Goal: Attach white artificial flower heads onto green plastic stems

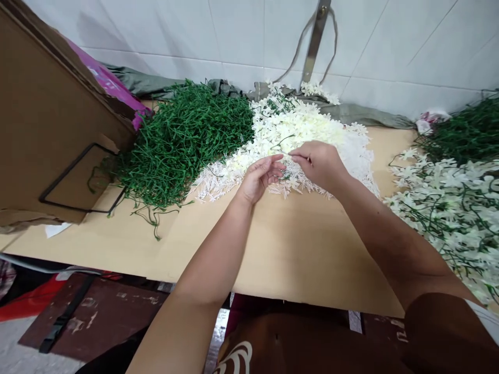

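Note:
My left hand [262, 177] is palm up over the front edge of a heap of white artificial flowers [304, 122]. Its thumb and forefinger come together at the tips, while the other fingers curl loosely. Close on its right, my right hand [319, 160] has thumb and fingers pinched together, knuckles up. Something thin and pale seems to run between the two sets of fingertips, too small to name. A thin green stem [285, 139] shows just above the fingertips; whether it is held or lies on the heap, I cannot tell.
Green plastic stems [191, 135] are heaped left of the flowers. A cardboard box [50, 114] with a black wire frame [74, 166] stands at far left. White flowers on green stems [463, 208] cover the right side of the cardboard-topped table [280, 249]. Behind is a tiled wall [241, 31].

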Demonstrator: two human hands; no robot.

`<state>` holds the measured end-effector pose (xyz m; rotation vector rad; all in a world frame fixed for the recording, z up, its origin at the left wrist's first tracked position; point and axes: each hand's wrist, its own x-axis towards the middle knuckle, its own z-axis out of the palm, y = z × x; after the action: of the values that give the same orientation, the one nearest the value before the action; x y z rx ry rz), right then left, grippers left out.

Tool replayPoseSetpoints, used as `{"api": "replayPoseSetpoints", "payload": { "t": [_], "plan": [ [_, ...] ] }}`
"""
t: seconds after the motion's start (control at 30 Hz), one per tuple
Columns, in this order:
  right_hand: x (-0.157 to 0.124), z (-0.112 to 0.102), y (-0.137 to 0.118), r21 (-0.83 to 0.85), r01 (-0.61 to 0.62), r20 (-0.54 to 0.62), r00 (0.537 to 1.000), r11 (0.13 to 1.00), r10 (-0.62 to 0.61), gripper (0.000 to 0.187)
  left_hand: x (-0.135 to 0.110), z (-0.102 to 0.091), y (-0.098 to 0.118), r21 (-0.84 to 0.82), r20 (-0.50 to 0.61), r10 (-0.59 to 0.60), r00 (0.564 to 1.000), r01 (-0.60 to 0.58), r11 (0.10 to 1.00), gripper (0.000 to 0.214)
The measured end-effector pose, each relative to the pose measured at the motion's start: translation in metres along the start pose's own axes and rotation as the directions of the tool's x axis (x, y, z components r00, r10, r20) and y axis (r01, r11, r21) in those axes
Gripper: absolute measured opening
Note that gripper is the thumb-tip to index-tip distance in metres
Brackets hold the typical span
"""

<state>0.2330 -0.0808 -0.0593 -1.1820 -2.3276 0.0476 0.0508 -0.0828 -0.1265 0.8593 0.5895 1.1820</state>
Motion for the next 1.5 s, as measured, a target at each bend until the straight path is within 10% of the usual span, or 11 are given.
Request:
{"api": "replayPoseSetpoints", "payload": {
  "t": [0.33, 0.67, 0.93, 1.23, 1.5],
  "plan": [
    [-0.054, -0.006, -0.001, -0.049, 0.189, 0.319, 0.934, 0.981, -0.164, 0.034, 0.001, -0.007, 0.004, 0.001, -0.032, -0.109, 0.994, 0.109, 0.994, 0.031],
    [-0.057, -0.006, 0.002, 0.261, -0.023, 0.493, 0.863, 0.965, -0.112, 0.024, -0.012, -0.025, 0.025, 0.176, 0.258, -0.158, 0.953, 0.114, 0.978, 0.033],
    [-0.026, 0.032, -0.027, -0.151, 0.063, 0.561, 0.827, 0.987, 0.033, 0.037, -0.016, -0.043, 0.033, 0.277, 0.261, -0.247, 0.933, 0.173, 0.945, 0.03],
    [-0.022, 0.039, 0.016, 0.136, -0.113, 0.209, 0.974, 0.984, 0.083, 0.013, -0.011, -0.023, 0.033, 0.547, 0.334, -0.497, 0.801, 0.265, 0.794, 0.027],
    [0.002, 0.041, 0.019, 0.457, -0.315, 0.09, 0.947, 0.832, 0.309, 0.01, -0.01, -0.015, 0.033, 0.629, 0.361, -0.497, 0.789, 0.187, 0.754, 0.035]
  ]
}}
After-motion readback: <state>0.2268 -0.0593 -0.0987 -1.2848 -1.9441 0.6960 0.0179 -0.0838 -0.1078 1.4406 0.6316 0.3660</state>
